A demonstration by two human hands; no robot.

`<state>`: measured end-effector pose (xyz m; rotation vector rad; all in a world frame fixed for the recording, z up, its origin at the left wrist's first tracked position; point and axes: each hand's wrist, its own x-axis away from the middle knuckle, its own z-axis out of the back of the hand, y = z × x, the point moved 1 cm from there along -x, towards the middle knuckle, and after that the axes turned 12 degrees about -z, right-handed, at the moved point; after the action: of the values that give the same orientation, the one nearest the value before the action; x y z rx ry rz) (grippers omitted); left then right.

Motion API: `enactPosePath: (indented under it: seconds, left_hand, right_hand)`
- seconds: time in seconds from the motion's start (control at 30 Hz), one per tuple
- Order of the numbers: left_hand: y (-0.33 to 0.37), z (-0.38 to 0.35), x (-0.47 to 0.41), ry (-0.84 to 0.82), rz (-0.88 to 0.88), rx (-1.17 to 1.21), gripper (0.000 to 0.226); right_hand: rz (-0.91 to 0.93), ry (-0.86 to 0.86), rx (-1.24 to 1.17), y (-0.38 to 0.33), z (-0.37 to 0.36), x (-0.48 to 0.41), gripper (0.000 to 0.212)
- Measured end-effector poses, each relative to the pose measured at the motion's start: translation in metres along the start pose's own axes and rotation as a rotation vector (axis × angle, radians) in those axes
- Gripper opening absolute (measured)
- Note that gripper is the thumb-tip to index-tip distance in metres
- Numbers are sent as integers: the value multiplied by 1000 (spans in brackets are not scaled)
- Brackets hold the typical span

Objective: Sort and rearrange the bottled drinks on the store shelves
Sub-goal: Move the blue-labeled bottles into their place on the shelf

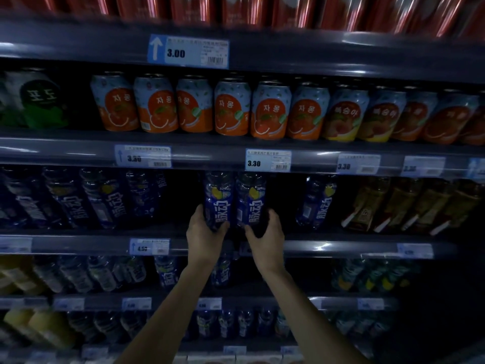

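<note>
Two blue-labelled drink bottles stand side by side in the middle of the third shelf. My left hand (206, 231) wraps the lower part of the left bottle (218, 198). My right hand (265, 232) grips the base of the right bottle (250, 199). Both bottles are upright, touching each other, with dark gaps on either side. More blue bottles (102, 198) of the same kind lean along the left of this shelf, and one single blue bottle (316, 203) stands to the right.
Orange and peach cans (231, 109) fill the shelf above, red cans (236, 9) the top. Amber bottles (409, 206) sit at the right of the bottle shelf. The shelf rail (341, 245) carries price tags. Lower shelves hold more bottles (105, 271).
</note>
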<state>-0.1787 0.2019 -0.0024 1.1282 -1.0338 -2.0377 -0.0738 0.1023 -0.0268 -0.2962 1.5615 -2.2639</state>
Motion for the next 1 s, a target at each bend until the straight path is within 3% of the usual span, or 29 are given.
enactPosePath:
  seconds: [0.23,0.43,0.6,1.0]
  left_hand:
    - [0,2,17,29,45,-42,59]
    - [9,-1,33,32,36,-108,56]
    - [17,-10,44,2,-7,-176,41]
    - [39,-54,71,-116,-47,-153,53]
  right_hand:
    - [44,7,11,5,18,6,60]
    - [76,10,11,6,31,12,55]
    - [108,41,-1,9,45,15,53]
    - [86,171,-25,25,90,2,48]
